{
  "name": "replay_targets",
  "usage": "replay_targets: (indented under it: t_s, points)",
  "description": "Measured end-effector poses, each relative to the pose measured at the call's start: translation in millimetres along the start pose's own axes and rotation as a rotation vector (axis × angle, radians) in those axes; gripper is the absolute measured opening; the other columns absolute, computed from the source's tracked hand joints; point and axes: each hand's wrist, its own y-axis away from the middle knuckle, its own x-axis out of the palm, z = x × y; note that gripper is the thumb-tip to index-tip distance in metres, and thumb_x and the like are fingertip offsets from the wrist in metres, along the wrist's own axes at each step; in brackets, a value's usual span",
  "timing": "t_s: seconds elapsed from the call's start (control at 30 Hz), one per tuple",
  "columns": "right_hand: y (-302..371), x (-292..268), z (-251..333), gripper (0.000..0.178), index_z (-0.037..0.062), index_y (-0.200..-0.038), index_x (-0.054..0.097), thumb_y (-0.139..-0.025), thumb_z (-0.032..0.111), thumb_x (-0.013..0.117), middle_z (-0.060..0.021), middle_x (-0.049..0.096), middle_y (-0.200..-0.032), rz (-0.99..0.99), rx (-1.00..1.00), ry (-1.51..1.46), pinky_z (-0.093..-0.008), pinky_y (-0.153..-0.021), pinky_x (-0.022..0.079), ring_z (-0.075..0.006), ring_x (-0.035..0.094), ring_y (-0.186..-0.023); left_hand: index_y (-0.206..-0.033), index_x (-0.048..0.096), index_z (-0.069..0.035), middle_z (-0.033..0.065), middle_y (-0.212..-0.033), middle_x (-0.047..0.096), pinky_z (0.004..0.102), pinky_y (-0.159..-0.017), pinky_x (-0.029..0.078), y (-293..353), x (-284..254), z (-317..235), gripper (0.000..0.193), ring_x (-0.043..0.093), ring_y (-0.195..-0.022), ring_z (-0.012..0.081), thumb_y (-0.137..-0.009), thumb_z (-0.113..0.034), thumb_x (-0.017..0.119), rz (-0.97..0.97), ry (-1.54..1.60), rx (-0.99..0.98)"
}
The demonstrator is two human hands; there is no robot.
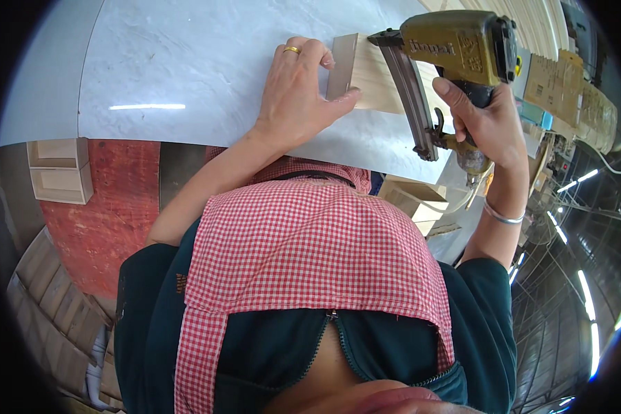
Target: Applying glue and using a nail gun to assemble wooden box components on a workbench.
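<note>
One brassy nail gun (pixel 455 45) in my right hand (pixel 490 123), one pale wooden workpiece (pixel 374 81) by my left hand (pixel 293 100).

At one o'clock in my view, the workpiece lies on the grey-white tabletop (pixel 207 69), partly hidden by the gun, whose nose overlaps its far edge. Between one and two o'clock, my right hand is wrapped around the gun's handle. At twelve o'clock, my left is half open, fingers bent, thumb spread, their tips at the workpiece's left end; whether they press it, I cannot tell. At nine o'clock, a two-compartment wooden box (pixel 56 168) shows against a red board (pixel 110 228).
</note>
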Motion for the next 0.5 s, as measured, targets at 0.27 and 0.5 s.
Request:
replay_targets:
  t_s: [0.27, 0.5]
  points:
    - [7, -28, -42, 0.031, -0.0018, -0.097, 0.071, -0.091, 0.028, 0.079, -0.0011, 0.058, -0.053, -0.136, 0.040, 0.024, -0.0214, -0.040, 0.038, -0.0096, 0.050, -0.039, -0.102, 0.055, -0.009, 0.0128, -0.117, 0.055, 0.0403, -0.094, 0.043, -16, -9, -9, 0.051, 0.051, -0.104, 0.0277, -0.071, -0.034, 0.088, -0.048, -0.219, 0.251]
    - [22, -46, -81, 0.034, -0.0027, -0.094, 0.071, -0.092, 0.030, 0.078, -0.0006, 0.057, -0.052, -0.190, 0.164, -0.046, -0.0212, -0.040, 0.037, -0.0090, 0.049, -0.038, -0.105, 0.063, -0.006, 0.0189, -0.126, 0.058, 0.0414, -0.101, 0.041, -47, 33, -44, 0.051, 0.054, -0.111, 0.0297, -0.069, -0.032, 0.089, 0.166, -0.398, 0.441]
